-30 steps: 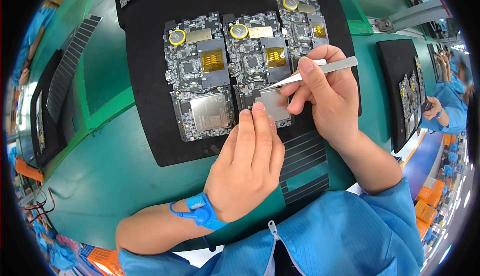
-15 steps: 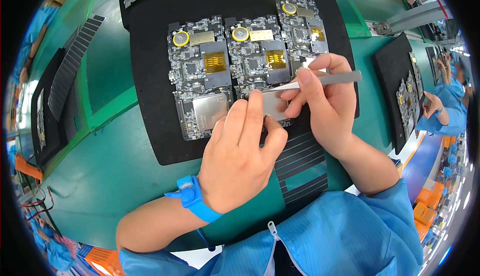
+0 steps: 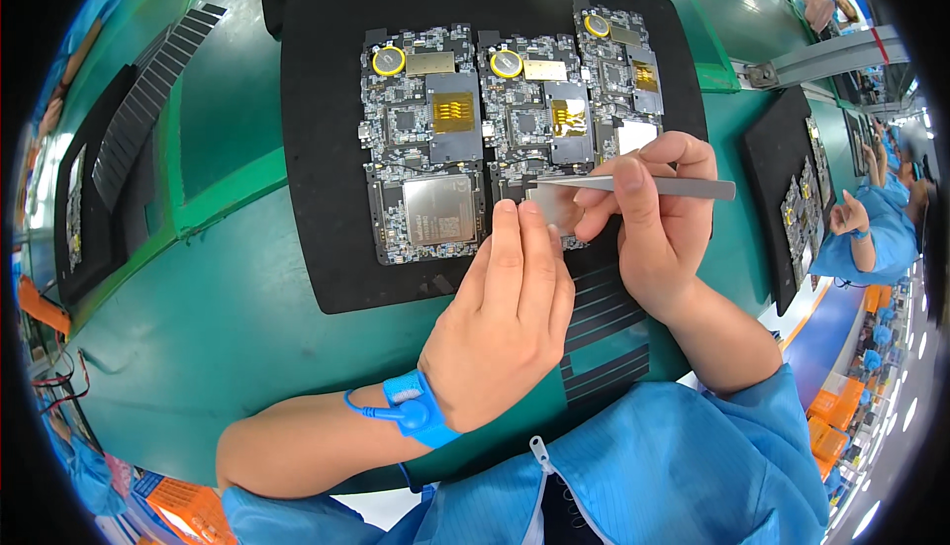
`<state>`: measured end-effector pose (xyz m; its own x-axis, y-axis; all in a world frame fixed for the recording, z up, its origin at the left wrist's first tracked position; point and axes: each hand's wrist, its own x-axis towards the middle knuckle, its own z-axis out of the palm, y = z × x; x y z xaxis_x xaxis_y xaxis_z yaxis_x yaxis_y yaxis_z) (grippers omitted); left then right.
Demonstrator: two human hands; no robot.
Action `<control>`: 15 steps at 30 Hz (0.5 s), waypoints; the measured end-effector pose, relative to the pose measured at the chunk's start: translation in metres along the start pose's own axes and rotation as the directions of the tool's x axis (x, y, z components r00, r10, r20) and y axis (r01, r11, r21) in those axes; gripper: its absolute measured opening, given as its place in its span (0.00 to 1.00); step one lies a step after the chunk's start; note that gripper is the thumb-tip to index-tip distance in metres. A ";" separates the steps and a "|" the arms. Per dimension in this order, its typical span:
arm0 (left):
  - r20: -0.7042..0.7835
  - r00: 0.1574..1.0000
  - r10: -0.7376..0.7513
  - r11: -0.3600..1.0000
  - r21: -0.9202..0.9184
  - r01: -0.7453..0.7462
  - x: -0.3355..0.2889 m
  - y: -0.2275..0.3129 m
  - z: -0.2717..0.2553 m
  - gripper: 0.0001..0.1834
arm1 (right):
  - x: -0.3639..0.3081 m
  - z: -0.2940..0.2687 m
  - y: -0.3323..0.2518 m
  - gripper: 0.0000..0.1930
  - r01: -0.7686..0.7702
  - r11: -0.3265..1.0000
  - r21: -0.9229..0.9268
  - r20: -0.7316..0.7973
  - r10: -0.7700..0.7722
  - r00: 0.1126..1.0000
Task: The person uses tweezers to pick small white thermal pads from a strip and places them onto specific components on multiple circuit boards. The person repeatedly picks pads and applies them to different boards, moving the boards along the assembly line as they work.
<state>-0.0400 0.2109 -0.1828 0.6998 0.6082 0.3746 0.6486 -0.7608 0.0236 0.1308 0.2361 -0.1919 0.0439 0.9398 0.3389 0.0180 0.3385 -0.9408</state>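
Note:
Three dark circuit boards lie side by side on a black mat (image 3: 336, 258): the left board (image 3: 404, 125), the middle board (image 3: 520, 128) and the right board (image 3: 614, 75). Each carries a yellow-rimmed coin cell and an amber film patch. My left hand (image 3: 505, 332) lies with its fingers stretched out, fingertips on the lower edge of the middle board's silver metal plate (image 3: 557, 207). Pinched in my right hand (image 3: 665, 233) are metal tweezers (image 3: 683, 187), their points leftward over that plate's upper edge. My hands partly hide the lower middle and right boards.
Black strips (image 3: 604, 313) lie on the green table (image 3: 218, 347) in front of the mat. Another strip sheet (image 3: 163, 75) and a dark tray (image 3: 89, 189) are at left. A second mat with boards (image 3: 804, 189) stands right, near a co-worker's hand (image 3: 851, 214).
My left fingers have straightened and lie closer together on the plate's edge. The tweezers have turned nearer level. The mat and boards appear shifted slightly right in view.

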 end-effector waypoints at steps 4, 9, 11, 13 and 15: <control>-0.008 1.000 0.013 1.000 0.002 -0.013 0.000 -0.001 0.002 0.16 | 0.001 0.000 0.001 0.10 0.021 0.999 -0.049 0.020 -0.020 1.000; -0.012 1.000 0.022 1.000 0.006 -0.022 0.000 -0.001 0.003 0.15 | 0.000 0.002 0.000 0.09 0.020 0.994 -0.111 0.027 -0.017 1.000; -0.014 1.000 0.025 1.000 0.014 -0.025 0.000 -0.001 0.004 0.15 | 0.001 0.004 0.001 0.09 0.036 0.996 -0.077 0.015 -0.035 0.999; -0.007 1.000 0.026 1.000 0.007 -0.026 -0.001 -0.002 0.005 0.15 | 0.001 0.004 0.002 0.09 0.031 0.997 -0.077 0.021 -0.029 0.999; -0.009 1.000 0.028 1.000 0.011 -0.028 -0.001 -0.003 0.006 0.15 | 0.001 0.005 0.003 0.09 0.020 0.997 -0.080 0.033 -0.018 0.999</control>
<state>-0.0412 0.2142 -0.1885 0.7149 0.5844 0.3838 0.6320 -0.7749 0.0027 0.1262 0.2385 -0.1939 0.0108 0.9346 0.3555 0.0983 0.3528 -0.9305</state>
